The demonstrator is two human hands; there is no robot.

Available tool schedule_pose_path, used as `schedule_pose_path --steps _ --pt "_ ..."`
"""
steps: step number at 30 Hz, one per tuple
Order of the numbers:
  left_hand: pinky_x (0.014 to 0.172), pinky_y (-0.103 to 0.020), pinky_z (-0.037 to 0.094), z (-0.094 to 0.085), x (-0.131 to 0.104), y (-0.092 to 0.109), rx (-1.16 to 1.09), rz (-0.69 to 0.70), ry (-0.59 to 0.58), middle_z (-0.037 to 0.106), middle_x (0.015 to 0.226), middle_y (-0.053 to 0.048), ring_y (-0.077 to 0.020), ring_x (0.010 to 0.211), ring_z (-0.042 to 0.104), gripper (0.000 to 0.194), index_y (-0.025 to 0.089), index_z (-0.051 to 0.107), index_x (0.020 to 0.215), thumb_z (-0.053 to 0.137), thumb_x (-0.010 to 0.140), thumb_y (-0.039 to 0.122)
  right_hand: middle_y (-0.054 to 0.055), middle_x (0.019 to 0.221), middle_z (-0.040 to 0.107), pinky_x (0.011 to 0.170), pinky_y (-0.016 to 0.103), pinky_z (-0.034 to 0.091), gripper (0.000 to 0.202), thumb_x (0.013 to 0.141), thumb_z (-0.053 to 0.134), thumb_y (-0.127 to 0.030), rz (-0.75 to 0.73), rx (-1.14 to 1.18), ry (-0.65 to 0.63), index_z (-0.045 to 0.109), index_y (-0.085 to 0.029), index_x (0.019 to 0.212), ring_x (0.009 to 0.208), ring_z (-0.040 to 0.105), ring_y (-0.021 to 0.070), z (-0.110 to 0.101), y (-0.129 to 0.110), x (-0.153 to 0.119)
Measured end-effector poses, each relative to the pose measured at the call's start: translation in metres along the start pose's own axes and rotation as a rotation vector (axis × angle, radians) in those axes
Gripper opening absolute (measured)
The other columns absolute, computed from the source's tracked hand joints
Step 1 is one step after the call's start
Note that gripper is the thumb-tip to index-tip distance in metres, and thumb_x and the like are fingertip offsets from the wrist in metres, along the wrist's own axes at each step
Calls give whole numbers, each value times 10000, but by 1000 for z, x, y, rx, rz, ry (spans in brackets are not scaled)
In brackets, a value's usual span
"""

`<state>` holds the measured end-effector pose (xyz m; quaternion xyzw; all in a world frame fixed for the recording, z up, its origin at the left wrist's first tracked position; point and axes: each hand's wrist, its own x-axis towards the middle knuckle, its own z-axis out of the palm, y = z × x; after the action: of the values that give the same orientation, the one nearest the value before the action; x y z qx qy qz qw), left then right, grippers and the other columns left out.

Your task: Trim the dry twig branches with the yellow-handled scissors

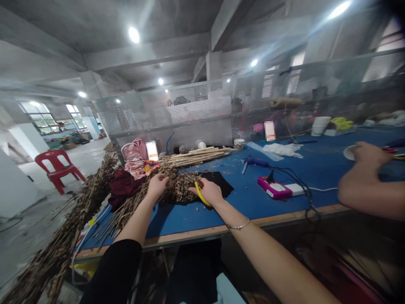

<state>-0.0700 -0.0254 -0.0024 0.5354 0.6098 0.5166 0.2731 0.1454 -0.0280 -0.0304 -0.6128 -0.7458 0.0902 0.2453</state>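
My right hand (209, 193) is closed around the yellow-and-red handles of a pair of scissors (189, 175), whose metal blades point up and left. To its left, my left hand (158, 186) pinches at the dried plant stems (169, 175); its fingertips are partly lost among them. Below the scissors lies a heap of brown dried leaves (183, 190) on a black cloth (221, 183). Loose cut stems (115, 223) fan out under my left forearm toward the table's front edge.
A large bundle of dried plants (72, 223) leans at the table's left end. Pale sticks (199, 157) lie behind the heap. On the blue table (243, 211) are a glue gun (255, 161) and a magenta power strip (274, 188). A co-worker's arm (373, 185) reaches in from the right.
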Motion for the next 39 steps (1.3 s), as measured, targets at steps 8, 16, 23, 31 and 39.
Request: schedule_pose_path --steps 8,16,23,31,39 --pt "484 -222 456 60 -34 6 -330 -44 -230 564 609 -5 -95 470 547 149 145 484 774 483 676 257 58 892 633 621 240 364 517 694 512 -613 -43 134 10 487 -212 1020 824 600 208 4 2 1" --pt "335 -160 211 64 -53 -5 -341 -9 -239 353 461 83 -36 325 276 189 175 463 712 452 733 363 33 754 602 616 230 365 376 739 496 -528 -52 411 153 491 -193 909 697 554 166 9 10 7" --pt "421 -195 277 55 -37 5 -207 120 -162 356 435 64 -68 402 323 312 162 499 596 467 747 433 -34 609 501 569 208 350 321 724 495 -511 -134 634 178 469 -192 703 576 449 112 1 10 10" --pt "556 -218 357 37 -2 27 94 309 -264 545 554 1 -124 559 471 307 147 583 598 476 746 394 -68 530 352 428 203 300 343 740 426 -543 -103 1047 128 390 -202 725 439 338 78 -20 -2 63" --pt "414 -205 249 43 -7 13 10 185 -413 380 405 39 -79 397 325 391 173 428 476 420 806 384 -56 557 376 416 187 284 334 707 547 -495 18 1382 -92 422 -185 716 461 343 63 -1 4 69"
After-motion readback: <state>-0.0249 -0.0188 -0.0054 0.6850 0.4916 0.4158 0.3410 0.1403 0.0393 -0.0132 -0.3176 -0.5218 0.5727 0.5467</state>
